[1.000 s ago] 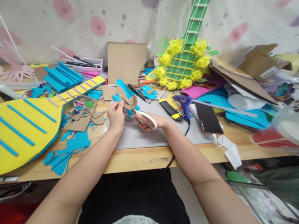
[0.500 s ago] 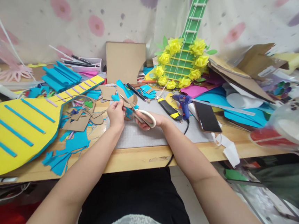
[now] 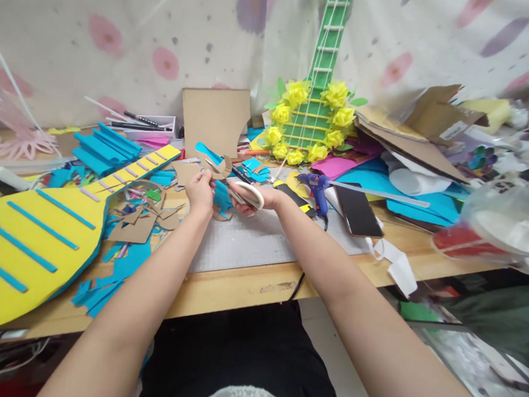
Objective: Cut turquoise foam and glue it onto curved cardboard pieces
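Note:
My right hand is wrapped round the white handles of a pair of scissors, whose blades point up and left. Between the fingers of my left hand is a small piece of brown cardboard with a curved, notched edge. The scissor blades lie at this cardboard; whether they are closed on it I cannot tell. Both hands are just above the grey cutting mat. Blue paper shows between the hands.
A yellow paper guitar lies at left beside cardboard and blue scraps. Behind the mat stands a green guitar with yellow flowers. A utility knife, blue glue gun, phone and bagged cup are at right.
The whole view has shifted a little, with things at the back appearing lower and further left. Both hands keep hold of the cardboard and the scissors.

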Demonstrator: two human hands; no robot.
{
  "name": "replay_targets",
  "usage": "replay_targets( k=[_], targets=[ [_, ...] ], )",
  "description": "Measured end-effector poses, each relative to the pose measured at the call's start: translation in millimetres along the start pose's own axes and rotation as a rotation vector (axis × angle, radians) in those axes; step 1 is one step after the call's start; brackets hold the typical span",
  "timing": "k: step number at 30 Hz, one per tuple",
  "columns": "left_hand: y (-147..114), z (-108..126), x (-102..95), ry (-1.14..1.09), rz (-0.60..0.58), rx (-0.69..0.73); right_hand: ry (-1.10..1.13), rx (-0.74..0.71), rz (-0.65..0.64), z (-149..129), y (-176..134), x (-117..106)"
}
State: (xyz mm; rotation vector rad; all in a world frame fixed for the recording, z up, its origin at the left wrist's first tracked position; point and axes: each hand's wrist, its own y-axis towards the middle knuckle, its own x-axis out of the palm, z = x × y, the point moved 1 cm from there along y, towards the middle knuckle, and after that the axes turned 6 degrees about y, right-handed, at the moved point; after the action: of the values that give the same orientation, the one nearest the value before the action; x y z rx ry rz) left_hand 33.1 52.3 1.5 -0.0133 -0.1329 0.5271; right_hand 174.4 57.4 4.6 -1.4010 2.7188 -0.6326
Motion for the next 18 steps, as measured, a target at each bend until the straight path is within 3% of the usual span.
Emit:
replay_targets(
  k=[18],
  targets=[
    [-14, -12, 0.2, -0.113, 0.024, 0.004, -0.036, -0.024, 0.122, 2, -12, 13]
  ],
)
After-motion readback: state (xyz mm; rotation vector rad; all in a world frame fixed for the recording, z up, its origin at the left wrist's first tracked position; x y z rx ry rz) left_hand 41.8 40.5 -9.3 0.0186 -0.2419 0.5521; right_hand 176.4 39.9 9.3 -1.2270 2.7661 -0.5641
